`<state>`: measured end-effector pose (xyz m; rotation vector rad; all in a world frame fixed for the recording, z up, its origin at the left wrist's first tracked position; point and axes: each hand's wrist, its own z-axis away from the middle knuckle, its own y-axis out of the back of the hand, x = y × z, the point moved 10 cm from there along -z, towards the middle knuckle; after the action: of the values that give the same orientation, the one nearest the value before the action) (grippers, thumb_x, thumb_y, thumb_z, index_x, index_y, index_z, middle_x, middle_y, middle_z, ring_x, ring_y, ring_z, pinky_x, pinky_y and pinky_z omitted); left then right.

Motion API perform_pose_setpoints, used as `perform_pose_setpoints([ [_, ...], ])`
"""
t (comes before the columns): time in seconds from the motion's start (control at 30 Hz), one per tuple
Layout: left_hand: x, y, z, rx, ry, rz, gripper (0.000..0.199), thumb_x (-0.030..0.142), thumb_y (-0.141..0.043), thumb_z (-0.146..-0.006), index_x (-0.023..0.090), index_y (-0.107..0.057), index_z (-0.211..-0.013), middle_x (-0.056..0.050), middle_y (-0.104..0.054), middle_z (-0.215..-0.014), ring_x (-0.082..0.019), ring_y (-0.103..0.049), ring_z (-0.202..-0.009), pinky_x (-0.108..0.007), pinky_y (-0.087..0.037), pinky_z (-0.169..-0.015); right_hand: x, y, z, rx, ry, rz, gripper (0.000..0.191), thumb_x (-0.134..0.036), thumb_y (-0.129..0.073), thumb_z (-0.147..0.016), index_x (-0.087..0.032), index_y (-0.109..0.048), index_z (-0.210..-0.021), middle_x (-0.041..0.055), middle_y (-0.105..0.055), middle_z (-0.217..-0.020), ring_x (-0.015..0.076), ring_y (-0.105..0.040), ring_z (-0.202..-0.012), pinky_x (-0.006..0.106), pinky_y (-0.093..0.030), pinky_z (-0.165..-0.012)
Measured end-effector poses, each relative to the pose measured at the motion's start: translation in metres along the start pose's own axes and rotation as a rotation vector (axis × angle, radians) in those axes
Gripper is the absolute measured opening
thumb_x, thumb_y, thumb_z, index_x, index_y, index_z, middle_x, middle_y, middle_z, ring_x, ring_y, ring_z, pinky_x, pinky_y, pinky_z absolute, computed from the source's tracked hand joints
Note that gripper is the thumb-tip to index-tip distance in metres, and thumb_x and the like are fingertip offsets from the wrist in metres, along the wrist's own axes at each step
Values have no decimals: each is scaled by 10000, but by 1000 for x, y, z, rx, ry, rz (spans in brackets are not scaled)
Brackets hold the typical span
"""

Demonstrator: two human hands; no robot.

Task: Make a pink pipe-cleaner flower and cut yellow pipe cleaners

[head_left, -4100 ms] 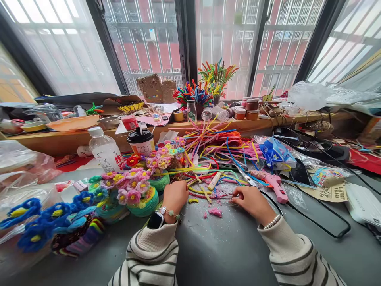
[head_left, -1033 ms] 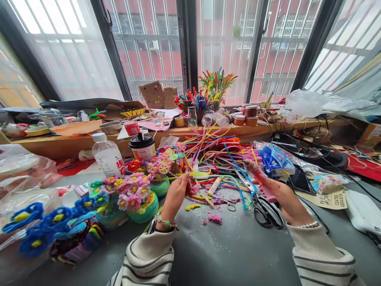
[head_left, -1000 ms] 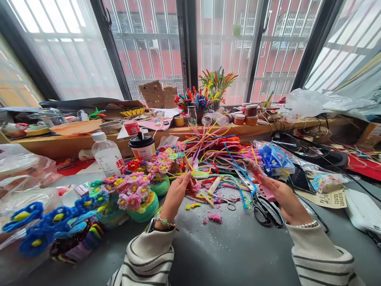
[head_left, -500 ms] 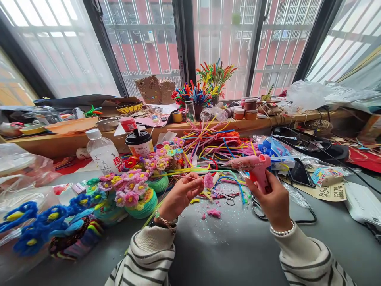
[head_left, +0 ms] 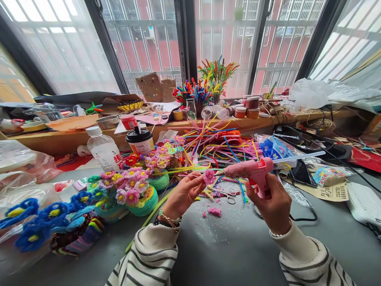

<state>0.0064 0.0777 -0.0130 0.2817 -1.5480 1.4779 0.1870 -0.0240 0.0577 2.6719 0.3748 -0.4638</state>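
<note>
Between the thumb and fingers of my left hand (head_left: 185, 195) is a small fuzzy pink flower (head_left: 209, 177), held up above the table. My right hand (head_left: 272, 204) grips a pink hot glue gun (head_left: 253, 171) by its handle, a clear glue stick (head_left: 300, 156) jutting from its back. The gun's nozzle points left and reaches the flower's right edge; whether it touches I cannot tell. Below, a pink fuzzy scrap (head_left: 214, 211) lies among scattered glitter. Small scissors (head_left: 229, 197) rest just behind it.
Pipe-cleaner flowers in pink (head_left: 132, 182) and blue (head_left: 53, 214) stand at left, near a plastic bottle (head_left: 104, 150) and a lidded cup (head_left: 139, 142). Loose pipe cleaners (head_left: 214, 141) pile up behind my hands. A phone (head_left: 303, 173) and a white box (head_left: 363, 204) lie at right.
The glue gun has moved left and tilted level, bringing its nozzle up to the flower. My left hand has turned the flower slightly toward the nozzle.
</note>
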Motion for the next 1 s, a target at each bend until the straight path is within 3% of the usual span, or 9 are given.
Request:
perform_pose_setpoints([
  [0.4,-3,2,-2,-9,9,-20,120,67,-596,-649,116,-524,-732,9,-587,-706,-55,-589,-634,-135,-489,-647,-12,1,-1,9,113,17,171,-323,-542,-688,-158,-498,-683,6,-487,-556,138,-490,-513,275,-437,-504],
  [1.0,-4,1,-1,-13,25,-27,104,84,-587,-667,120,-529,-745,17,-593,-702,-47,-586,-642,-139,-474,-665,-11,-2,0,-15,129,14,120,-276,-539,-699,-166,-489,-700,14,-488,-592,152,-503,-556,281,-438,-513],
])
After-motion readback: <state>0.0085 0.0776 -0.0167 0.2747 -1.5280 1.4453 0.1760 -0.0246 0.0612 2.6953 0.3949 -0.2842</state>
